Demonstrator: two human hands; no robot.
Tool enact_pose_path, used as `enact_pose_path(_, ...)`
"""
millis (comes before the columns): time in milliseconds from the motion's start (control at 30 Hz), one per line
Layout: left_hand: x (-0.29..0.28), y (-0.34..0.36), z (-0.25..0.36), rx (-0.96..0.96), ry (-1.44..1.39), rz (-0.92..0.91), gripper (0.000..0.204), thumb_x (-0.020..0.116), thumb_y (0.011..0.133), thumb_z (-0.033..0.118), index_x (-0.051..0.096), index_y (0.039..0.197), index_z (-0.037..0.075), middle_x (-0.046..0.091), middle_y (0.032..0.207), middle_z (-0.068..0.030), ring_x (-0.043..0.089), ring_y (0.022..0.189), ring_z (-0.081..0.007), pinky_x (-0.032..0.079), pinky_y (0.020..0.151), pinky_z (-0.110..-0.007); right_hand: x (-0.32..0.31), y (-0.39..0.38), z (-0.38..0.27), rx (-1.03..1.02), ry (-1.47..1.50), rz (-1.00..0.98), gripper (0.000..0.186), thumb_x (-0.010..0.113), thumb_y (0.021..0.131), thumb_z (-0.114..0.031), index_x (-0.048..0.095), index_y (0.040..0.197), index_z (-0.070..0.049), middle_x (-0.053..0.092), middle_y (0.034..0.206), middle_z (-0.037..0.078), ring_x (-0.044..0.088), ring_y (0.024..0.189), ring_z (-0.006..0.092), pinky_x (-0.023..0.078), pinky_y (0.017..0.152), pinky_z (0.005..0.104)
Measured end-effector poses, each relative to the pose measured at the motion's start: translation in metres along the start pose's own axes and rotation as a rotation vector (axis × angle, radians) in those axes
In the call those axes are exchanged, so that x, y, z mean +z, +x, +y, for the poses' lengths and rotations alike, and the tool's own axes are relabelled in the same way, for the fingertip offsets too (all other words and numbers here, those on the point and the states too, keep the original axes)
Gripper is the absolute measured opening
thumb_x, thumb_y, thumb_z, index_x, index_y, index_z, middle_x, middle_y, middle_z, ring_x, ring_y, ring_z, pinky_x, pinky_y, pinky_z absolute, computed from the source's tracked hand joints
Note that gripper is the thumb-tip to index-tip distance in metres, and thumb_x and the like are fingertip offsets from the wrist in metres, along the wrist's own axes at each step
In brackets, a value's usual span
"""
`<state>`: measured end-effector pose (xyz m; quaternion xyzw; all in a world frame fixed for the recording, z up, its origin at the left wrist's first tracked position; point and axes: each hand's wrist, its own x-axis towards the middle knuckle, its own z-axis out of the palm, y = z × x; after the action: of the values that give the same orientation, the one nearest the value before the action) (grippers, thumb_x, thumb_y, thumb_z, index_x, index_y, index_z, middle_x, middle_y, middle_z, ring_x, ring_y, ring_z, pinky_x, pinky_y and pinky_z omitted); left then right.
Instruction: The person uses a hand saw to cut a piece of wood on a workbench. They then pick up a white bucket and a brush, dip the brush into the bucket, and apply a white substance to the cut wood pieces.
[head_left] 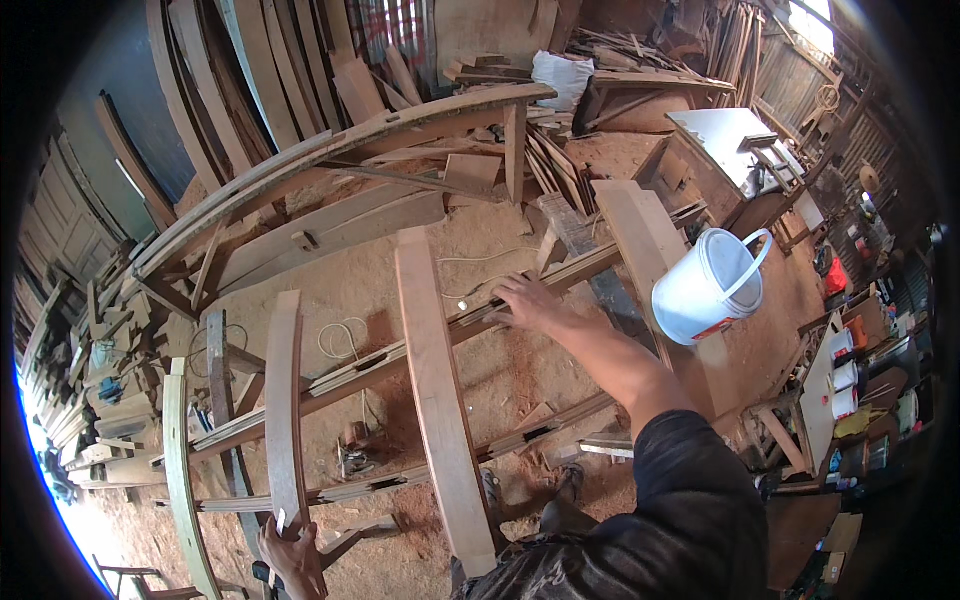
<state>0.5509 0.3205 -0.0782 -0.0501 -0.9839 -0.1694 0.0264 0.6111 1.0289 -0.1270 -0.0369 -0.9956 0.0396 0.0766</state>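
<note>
My left hand [290, 562] is closed around the near end of a short wooden board [286, 400], with a small whitish bit by the fingers that I cannot make out. My right arm reaches forward, and my right hand [527, 304] has its fingers bent over a long grooved wooden rail [375, 373]. A second long rail [400, 478] runs nearer to me. Across both rails lie the short board, a wider plank [432, 390] in front of me, and a narrow pale strip [178, 470] at the left.
A white bucket [700, 290] stands on a broad board [645, 250] at the right. A long wooden bench [340, 145] crosses behind the rails. Planks [215, 90] lean at the back left. A power tool [353, 455] and cord [343, 340] lie below the rails. Wood scraps [90, 410] lie left.
</note>
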Motion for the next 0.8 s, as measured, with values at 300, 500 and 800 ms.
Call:
enact_pose_path(300,-0.019,0.001,0.016,-0.165,-0.084,-0.021,0.075,0.092,0.060,0.042,0.074,0.116,-0.004,0.075,0.097,-0.0217,0.072,0.091,-0.0381,0.055,0.083,-0.048,0.029,0.036,-0.073,0.030,0.083,0.089,0.068,0.067,0.091,-0.067,0.070,0.125,-0.008,0.068,0.125,0.007,0.060,0.124,0.0277,0.041,0.107,0.0542)
enact_pose_path(500,-0.001,-0.005,0.003,-0.097,-0.104,-0.014,0.082,0.090,0.061,0.050,0.073,0.120,-0.004,0.074,0.106,-0.0240,0.070,0.094,-0.0430,0.055,0.086,-0.051,0.034,0.045,-0.103,0.011,0.095,0.174,0.064,0.072,0.090,-0.062,0.070,0.126,-0.008,0.067,0.127,0.010,0.058,0.126,0.0313,0.042,0.107,0.0544)
enact_pose_path(800,-0.017,-0.025,0.032,-0.205,0.043,0.023,0.088,0.089,0.062,0.059,0.072,0.131,0.007,0.073,0.112,-0.0192,0.069,0.109,-0.0357,0.055,0.096,-0.047,-0.062,-0.161,-0.096,0.124,0.453,-0.472,0.073,0.086,0.079,-0.054,0.069,0.131,-0.005,0.070,0.125,0.022,0.067,0.119,0.0395,0.054,0.100,0.0464)
